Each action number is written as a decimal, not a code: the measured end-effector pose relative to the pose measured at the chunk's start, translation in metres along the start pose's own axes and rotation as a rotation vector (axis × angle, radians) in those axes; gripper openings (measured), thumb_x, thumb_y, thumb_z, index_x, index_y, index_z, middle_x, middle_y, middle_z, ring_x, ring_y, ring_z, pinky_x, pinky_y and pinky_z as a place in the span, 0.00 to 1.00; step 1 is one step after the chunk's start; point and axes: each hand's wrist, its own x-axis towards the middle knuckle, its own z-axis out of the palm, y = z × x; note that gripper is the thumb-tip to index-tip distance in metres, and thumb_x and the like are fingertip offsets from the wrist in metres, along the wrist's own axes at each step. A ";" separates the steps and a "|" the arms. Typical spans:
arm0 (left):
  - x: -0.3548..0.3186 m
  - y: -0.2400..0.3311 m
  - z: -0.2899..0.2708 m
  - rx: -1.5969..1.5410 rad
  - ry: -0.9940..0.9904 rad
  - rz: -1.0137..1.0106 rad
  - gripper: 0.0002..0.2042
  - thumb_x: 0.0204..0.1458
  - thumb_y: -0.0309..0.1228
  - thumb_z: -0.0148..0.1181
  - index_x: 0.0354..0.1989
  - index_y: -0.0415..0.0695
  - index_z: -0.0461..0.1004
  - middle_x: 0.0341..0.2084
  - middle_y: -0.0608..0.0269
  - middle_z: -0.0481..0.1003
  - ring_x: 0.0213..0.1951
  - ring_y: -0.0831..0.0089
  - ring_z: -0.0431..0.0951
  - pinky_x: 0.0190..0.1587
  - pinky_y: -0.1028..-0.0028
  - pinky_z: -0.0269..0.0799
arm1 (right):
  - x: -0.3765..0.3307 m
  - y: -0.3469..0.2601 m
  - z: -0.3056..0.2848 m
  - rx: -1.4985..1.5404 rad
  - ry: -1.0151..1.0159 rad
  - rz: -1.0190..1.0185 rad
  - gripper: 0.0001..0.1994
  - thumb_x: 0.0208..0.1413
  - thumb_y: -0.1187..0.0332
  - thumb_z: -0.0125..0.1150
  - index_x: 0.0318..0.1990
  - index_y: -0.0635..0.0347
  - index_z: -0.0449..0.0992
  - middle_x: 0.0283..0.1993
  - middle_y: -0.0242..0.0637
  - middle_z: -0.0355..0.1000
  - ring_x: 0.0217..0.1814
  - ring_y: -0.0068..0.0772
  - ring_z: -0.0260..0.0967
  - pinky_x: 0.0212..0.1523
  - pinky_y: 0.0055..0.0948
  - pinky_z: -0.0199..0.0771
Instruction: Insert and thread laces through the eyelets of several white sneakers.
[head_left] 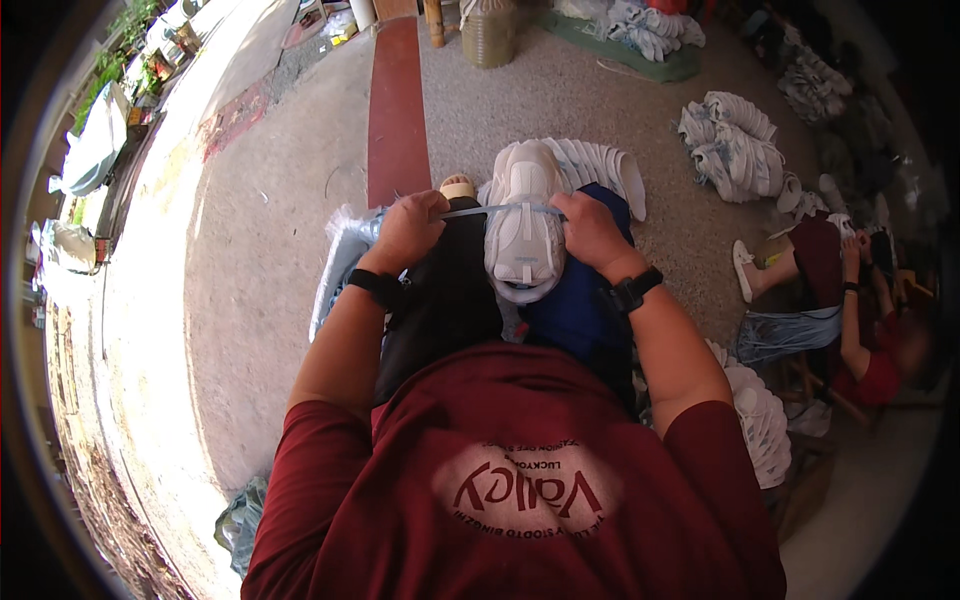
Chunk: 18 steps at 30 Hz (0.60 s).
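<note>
Here: left hand (408,232) and right hand (590,228) each pinched an end of a thin strap (497,210), taut across a white shoe (524,232) on the lap | shoe likely light, upper soft, sole stiff; grip at sides | more shoe piles (735,145) on floor (270,300).

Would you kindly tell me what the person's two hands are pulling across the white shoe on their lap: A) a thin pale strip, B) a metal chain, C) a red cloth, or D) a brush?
A: the left hand and right hand each grip one end of a thin pale strip stretched taut over the white shoe.
</note>
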 end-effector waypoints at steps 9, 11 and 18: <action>-0.027 -0.053 -0.043 0.091 0.282 -0.251 0.09 0.39 0.24 0.54 0.31 0.39 0.75 0.19 0.53 0.73 0.24 0.60 0.75 0.31 0.68 0.69 | -0.002 0.015 -0.016 -0.333 0.004 -0.129 0.02 0.47 0.75 0.49 0.26 0.62 0.69 0.22 0.47 0.68 0.27 0.49 0.70 0.29 0.41 0.71; -0.040 -0.075 -0.063 0.087 0.345 -0.366 0.09 0.40 0.24 0.55 0.31 0.39 0.76 0.18 0.55 0.73 0.24 0.66 0.75 0.30 0.71 0.69 | -0.013 0.038 -0.032 -0.404 0.068 0.011 0.03 0.49 0.74 0.48 0.26 0.62 0.67 0.20 0.48 0.68 0.26 0.51 0.70 0.27 0.44 0.70; -0.088 -0.158 -0.139 -0.247 0.807 -0.535 0.06 0.49 0.28 0.59 0.30 0.37 0.76 0.18 0.71 0.71 0.22 0.85 0.66 0.25 0.82 0.60 | -0.200 0.205 -0.216 -0.714 0.453 0.651 0.10 0.56 0.69 0.44 0.37 0.63 0.71 0.37 0.53 0.71 0.42 0.57 0.67 0.38 0.46 0.66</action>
